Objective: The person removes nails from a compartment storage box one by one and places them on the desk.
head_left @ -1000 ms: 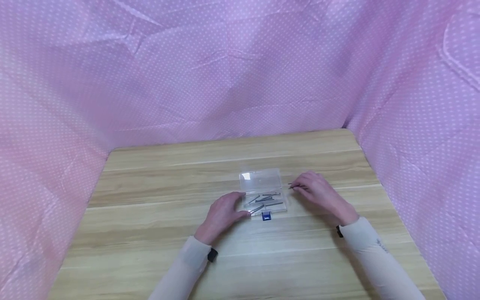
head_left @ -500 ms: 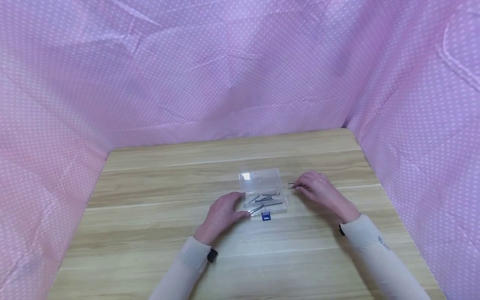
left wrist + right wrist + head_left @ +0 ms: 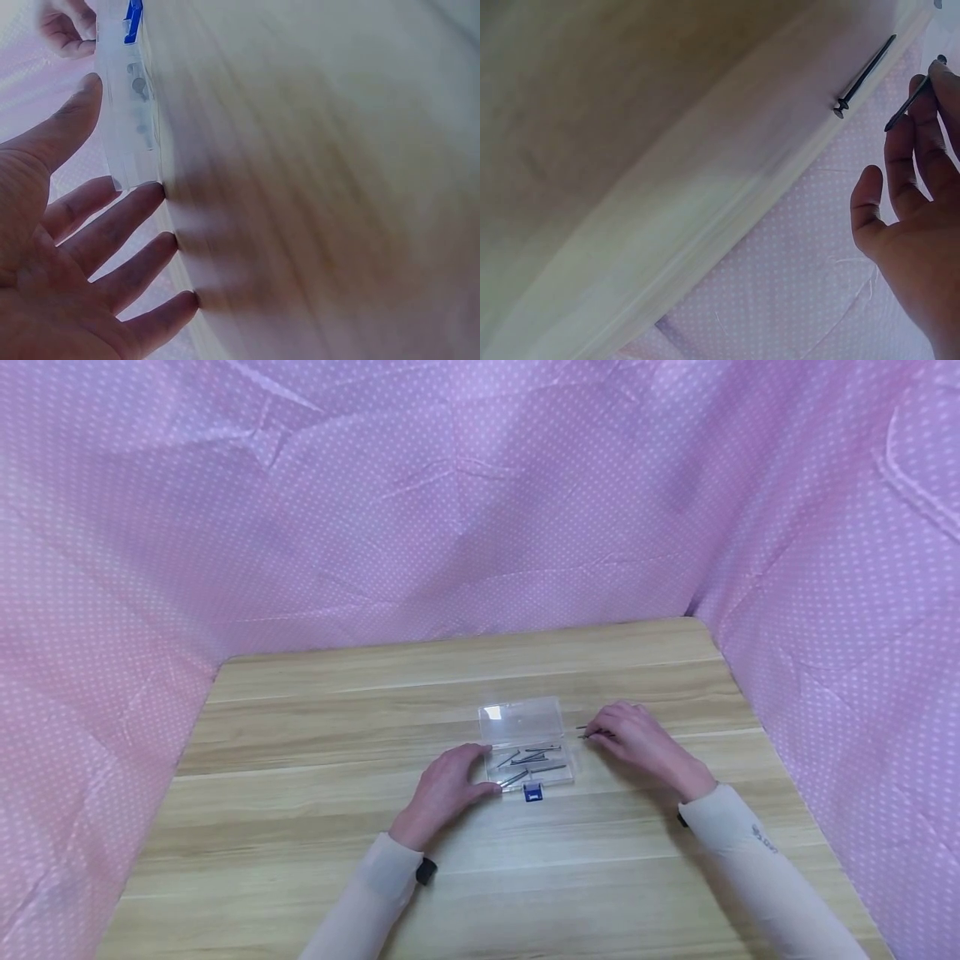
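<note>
"Lying beneath all the fingers, what's biggest?"
"The surface (image 3: pixel 300 768). Then the opened clear case (image 3: pixel 521 722), its end touched by the wide-spread fingers of the left hand (image 3: pixel 445 785)."
"And the right hand (image 3: pixel 637 741)?"
"Its fingers are nearly together, pinching one nail (image 3: pixel 909 103). A loose nail (image 3: pixel 868 71) lies near them; more nails (image 3: pixel 528 759) lie in the case."

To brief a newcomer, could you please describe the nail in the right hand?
Over the wooden table, just right of the open clear box, is the right hand. It pinches the nail; other nails lie in the box or on the table.
</note>
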A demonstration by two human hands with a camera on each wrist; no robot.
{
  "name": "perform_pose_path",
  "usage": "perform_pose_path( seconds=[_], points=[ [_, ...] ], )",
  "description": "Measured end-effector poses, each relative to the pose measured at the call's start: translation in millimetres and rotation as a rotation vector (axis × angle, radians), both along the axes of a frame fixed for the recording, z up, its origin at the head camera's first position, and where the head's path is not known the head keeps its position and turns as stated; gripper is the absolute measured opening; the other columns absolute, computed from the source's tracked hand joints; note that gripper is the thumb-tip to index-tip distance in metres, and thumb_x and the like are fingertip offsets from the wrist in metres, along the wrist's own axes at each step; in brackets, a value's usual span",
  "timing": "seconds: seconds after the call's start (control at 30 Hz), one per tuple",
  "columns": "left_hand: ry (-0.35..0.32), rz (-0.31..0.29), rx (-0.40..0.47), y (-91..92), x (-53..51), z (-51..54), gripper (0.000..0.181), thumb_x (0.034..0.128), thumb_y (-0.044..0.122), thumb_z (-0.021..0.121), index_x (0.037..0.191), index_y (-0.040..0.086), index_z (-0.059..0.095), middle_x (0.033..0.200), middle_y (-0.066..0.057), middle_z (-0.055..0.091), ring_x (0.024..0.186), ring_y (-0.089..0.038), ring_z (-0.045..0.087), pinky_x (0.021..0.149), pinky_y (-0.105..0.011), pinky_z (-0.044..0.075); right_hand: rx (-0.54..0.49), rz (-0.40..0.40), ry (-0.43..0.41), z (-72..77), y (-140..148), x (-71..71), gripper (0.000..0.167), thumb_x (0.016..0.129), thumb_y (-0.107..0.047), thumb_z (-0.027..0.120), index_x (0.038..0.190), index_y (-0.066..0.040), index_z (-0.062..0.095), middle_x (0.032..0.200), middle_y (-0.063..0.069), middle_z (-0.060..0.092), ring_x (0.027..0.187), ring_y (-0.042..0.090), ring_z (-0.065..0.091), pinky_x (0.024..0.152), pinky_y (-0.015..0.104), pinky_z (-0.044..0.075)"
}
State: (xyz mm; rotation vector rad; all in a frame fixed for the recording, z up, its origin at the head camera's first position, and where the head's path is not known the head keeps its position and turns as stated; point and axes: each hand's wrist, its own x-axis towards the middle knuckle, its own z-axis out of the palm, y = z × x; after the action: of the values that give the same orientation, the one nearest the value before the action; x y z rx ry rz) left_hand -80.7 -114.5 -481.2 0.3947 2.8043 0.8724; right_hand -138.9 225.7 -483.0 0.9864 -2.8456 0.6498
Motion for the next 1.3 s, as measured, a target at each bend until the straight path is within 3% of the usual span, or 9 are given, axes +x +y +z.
perform_pose_path(
  seconds=[1.3],
  points=[
    [-0.033, 0.022, 0.017, 0.2, 1.0, 0.3, 0.067, 0.0833, 0.038, 0.087, 0.138, 0.009, 0.063, 0.137, -0.01, 0.065, 0.13, -0.033, 0.058, 0.109, -0.053, 0.046, 0.078, 0.04, 0.021, -6.2, -4.4, -6.7, 0.008, 0.091, -0.011, 0.078, 0.098, -0.014, 0.077, 0.102, 0.004, 0.074, 0.103, 0.031, 0.063, 0.079, 0.047, 0.047]
  ],
)
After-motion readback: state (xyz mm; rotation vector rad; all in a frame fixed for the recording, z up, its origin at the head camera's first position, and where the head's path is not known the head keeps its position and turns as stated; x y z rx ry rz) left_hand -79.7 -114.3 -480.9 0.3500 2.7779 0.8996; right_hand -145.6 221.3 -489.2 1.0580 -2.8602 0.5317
